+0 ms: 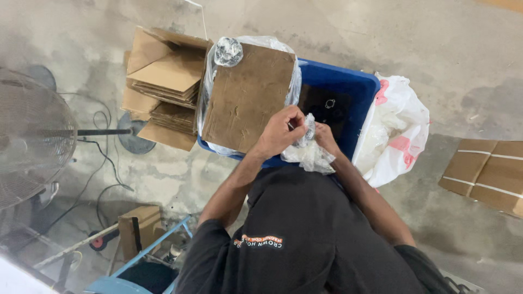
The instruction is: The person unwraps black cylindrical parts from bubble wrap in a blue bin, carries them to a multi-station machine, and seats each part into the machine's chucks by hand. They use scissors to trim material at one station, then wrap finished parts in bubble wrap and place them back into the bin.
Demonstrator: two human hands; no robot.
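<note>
Both hands meet over the near edge of a blue plastic bin (357, 87). My left hand (280, 130) pinches the top of a small clear plastic bag (309, 152) that hangs down, crumpled. My right hand (325, 136) grips the same bag from the other side. Something small and dark sits inside the bag near the fingertips; I cannot tell what it is. A brown cardboard sheet (248, 95) lies across the left part of the bin on clear plastic. A knotted clear bag (228, 51) rests on the sheet's far corner. The bin's open right part is dark, with small ring-shaped parts inside.
An open cardboard box holding stacked flat cardboard (166, 81) stands left of the bin. A white plastic bag with red print (397, 128) leans on the bin's right side. Flat taped cartons (487, 174) lie at right. A standing fan (32, 136) and cables occupy the left floor.
</note>
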